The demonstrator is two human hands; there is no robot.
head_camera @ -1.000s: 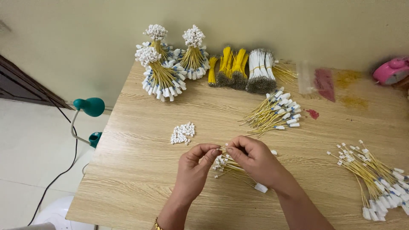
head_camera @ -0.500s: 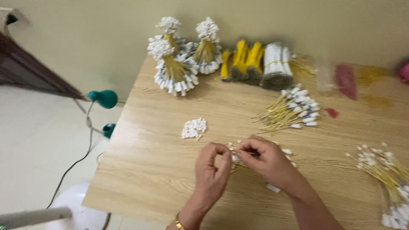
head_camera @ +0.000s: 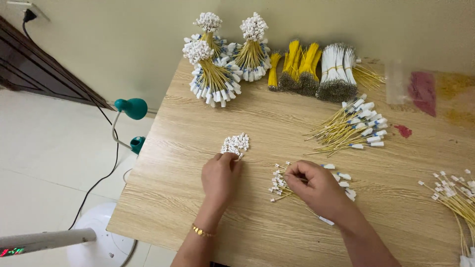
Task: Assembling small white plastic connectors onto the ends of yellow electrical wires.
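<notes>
Now, nearest me, my left hand (head_camera: 221, 174) has left the spot where both hands were working together a second ago and reached forward; its fingertips touch the near edge of the small pile of white connectors (head_camera: 235, 144), and I cannot tell whether it has pinched one yet. My right hand (head_camera: 316, 188) stays put on the counter (head_camera: 198, 207), fingers curled over a loose bunch of yellow wires (head_camera: 280, 186) with white ends, pinning it down just beside where the left hand was. That split suggests to me one wire is finished and a fresh connector is being fetched. A gold bracelet (head_camera: 200, 230) sits on the left wrist.

Further right, another fan of yellow wires with white ends (head_camera: 452, 195) lies well apart from my hands. Beyond the working bunch, a larger spread of finished yellow leads (head_camera: 352, 126) rests mid-counter. At the far edge stand tied bundles with white heads (head_camera: 215, 74), then yellow bundles (head_camera: 297, 66) and white bundles (head_camera: 337, 69). Off the counter to the left, a green lamp (head_camera: 131, 109) and a white fan base (head_camera: 99, 242) sit on the floor
</notes>
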